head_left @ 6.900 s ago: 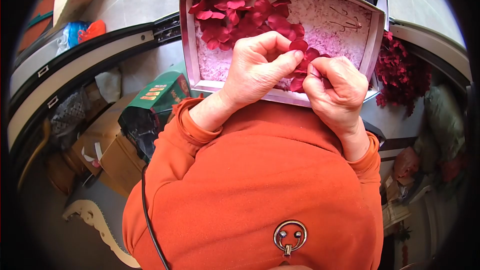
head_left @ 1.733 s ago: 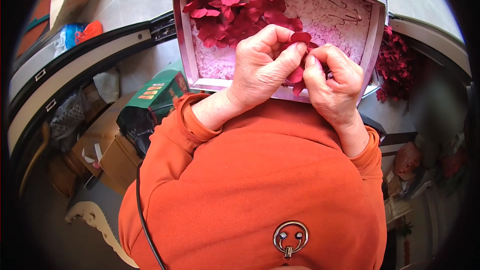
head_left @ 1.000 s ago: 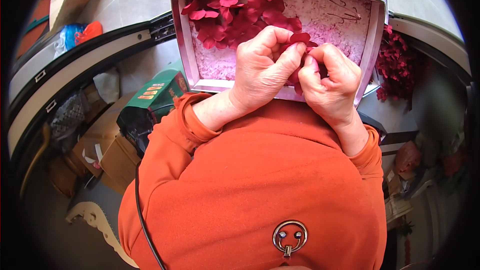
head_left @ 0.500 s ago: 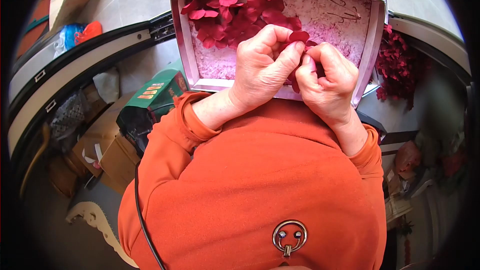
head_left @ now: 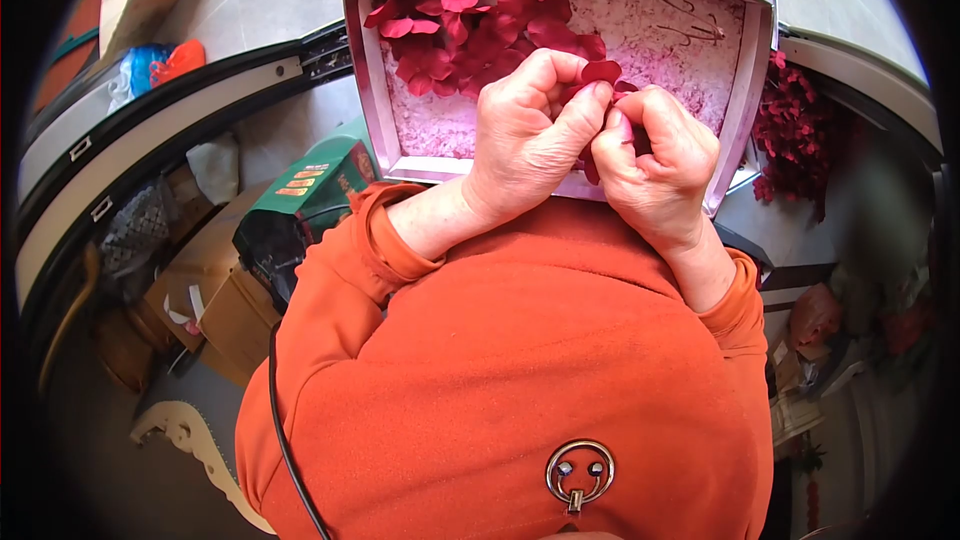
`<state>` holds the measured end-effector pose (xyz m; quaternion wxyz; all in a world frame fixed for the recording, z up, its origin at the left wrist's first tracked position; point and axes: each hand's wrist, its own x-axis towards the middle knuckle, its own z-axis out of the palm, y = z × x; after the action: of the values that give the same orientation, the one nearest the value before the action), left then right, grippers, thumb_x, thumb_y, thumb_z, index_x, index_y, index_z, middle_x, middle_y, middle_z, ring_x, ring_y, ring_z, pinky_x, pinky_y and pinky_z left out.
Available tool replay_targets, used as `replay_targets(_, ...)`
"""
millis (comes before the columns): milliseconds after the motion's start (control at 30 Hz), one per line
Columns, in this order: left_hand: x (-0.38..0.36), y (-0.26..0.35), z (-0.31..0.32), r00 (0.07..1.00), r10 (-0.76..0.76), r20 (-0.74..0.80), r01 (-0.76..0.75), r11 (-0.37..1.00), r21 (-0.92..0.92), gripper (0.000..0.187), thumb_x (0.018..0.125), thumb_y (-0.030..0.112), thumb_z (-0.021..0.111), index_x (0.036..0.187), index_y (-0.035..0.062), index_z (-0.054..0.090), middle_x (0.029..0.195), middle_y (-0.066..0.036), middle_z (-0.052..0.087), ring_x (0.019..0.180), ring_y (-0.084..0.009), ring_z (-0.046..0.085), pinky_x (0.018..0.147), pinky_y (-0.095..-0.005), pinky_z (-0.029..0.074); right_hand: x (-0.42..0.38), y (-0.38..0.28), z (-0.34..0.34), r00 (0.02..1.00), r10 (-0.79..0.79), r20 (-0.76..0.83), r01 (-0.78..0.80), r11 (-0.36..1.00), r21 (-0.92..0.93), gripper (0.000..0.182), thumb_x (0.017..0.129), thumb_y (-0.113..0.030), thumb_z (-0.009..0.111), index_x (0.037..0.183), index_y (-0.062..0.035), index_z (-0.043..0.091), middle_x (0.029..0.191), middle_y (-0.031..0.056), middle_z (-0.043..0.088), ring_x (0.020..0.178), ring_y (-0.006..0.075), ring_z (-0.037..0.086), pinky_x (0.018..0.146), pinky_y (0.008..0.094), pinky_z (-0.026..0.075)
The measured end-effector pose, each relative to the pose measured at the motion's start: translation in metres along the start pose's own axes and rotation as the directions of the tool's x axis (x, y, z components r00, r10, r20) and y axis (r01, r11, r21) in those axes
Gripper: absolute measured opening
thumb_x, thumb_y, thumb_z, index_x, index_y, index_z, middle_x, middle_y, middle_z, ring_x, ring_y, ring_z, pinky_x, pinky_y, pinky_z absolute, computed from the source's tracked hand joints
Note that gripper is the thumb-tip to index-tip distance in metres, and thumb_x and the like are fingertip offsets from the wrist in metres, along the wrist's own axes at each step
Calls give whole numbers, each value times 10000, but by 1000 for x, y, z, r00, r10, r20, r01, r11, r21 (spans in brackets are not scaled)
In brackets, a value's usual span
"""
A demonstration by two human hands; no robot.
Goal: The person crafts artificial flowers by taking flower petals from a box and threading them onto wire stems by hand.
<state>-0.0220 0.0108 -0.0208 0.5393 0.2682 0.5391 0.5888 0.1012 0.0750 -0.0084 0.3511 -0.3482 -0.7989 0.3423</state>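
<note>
Over the near side of a shallow white box [head_left: 425,166], my left hand [head_left: 535,130] and my right hand [head_left: 660,155] meet with thumbs and forefingers pinched together. Between them is a dark red artificial flower [head_left: 601,71], its petals showing above and below the fingertips. Both hands are closed on it, and its middle is hidden by the fingers. Loose red artificial petals [head_left: 460,35] lie piled in the left half of the box. Thin brown stems [head_left: 690,30] rest at its upper right, on the pink-stained white lining.
A big bunch of red artificial flowers [head_left: 795,125] hangs to the right of the box. On the left stand a green box [head_left: 310,180] and a cardboard carton [head_left: 215,310]. A black cable [head_left: 280,410] runs down beside my left sleeve.
My hands stay almost in the same place, still pinching the flower. The view has shifted very slightly.
</note>
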Motion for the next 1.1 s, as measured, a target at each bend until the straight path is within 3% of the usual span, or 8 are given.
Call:
replay_targets(600, 3, 6, -1, 1000, -26, 5, 26, 1000, -11, 129, 921, 27, 599, 1042, -17, 582, 921, -51, 663, 794, -70, 611, 685, -215, 525, 1, 0, -4, 1000, 9, 22, -9, 1000, 17, 117, 720, 34, 653, 722, -25, 552, 612, 95, 532, 497, 220, 550, 465, 313, 440)
replay_targets(667, 6, 8, -2, 1000, -27, 11, 28, 995, -98, 128, 923, 29, 599, 1042, -15, 583, 914, -51, 664, 791, -72, 612, 683, -218, 523, 3, -6, -10, 973, 226, 43, -230, 955, 187, 93, 763, 22, 692, 811, -11, 619, 673, 78, 609, 547, 150, 598, 494, 272, 470)
replay_targets(733, 3, 11, -2, 999, 23, 32, -15, 977, -212, 91, 928, 46, 595, 990, -19, 582, 827, -50, 658, 673, -64, 602, 571, -204, 511, 3, -17, -17, 838, 525, 149, -511, 658, 553, 134, 756, 67, 710, 868, 13, 658, 745, 64, 653, 612, 104, 609, 542, 229, 480)
replay_targets(800, -4, 14, -11, 986, -86, 140, 80, 995, 52, 95, 915, 68, 617, 973, -5, 599, 780, -64, 670, 641, -114, 635, 554, -247, 510, 3, 0, -35, 948, 230, 218, -305, 851, 428, 123, 744, 77, 713, 843, 20, 668, 740, 72, 651, 647, 114, 615, 572, 225, 477)
replay_targets(867, -2, 33, -23, 926, -176, 335, -18, 864, 503, 110, 894, 56, 644, 982, -9, 631, 781, -56, 678, 701, -74, 634, 620, -220, 511, 3, 4, -44, 933, 155, 323, -298, 838, 457, 110, 747, 67, 709, 839, 19, 676, 738, 79, 649, 655, 131, 611, 592, 243, 468)
replay_targets(933, -1, 38, -32, 904, -154, 398, -134, 782, 608, 103, 871, 56, 666, 957, 0, 653, 724, -56, 672, 652, -69, 633, 572, -226, 504, 0, 9, -45, 916, 170, 363, -325, 845, 426, 87, 764, 57, 693, 843, 30, 667, 734, 85, 636, 636, 137, 592, 573, 254, 451)
replay_targets(1000, 2, 42, -32, 959, 42, 281, -221, 733, 644, 126, 863, 42, 666, 982, 5, 655, 739, -69, 675, 656, -75, 636, 574, -233, 503, 0, 7, -45, 906, 199, 374, -337, 873, 352, 73, 772, 50, 678, 840, 34, 659, 719, 90, 621, 621, 148, 580, 560, 264, 441)
replay_targets(1100, 20, 42, -33, 895, 323, 306, -418, 375, 827, 185, 792, 40, 703, 974, 57, 673, 783, -75, 645, 665, -158, 634, 575, -267, 504, 0, 5, -44, 894, 192, 405, -312, 916, 253, 48, 781, 40, 649, 828, 40, 641, 691, 101, 589, 598, 177, 558, 542, 285, 426)
